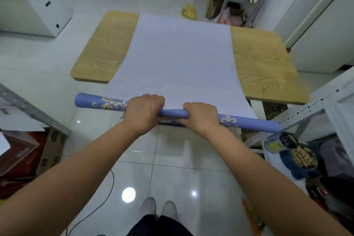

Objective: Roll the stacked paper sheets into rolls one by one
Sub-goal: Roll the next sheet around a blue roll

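Head | left hand (142, 114) grips roll (173, 113) | right hand (201, 116) grips roll

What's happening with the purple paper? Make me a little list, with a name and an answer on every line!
paper roll: purple with a gold pattern, at the sheet's near end, sticking out past both hands
left hand: grips the roll, left of its middle
right hand: grips the roll, right of its middle
unrolled sheet: pale purple, lies flat along the table
table: wooden, shows on both sides of the sheet
rolling: begun, most of the sheet not yet rolled
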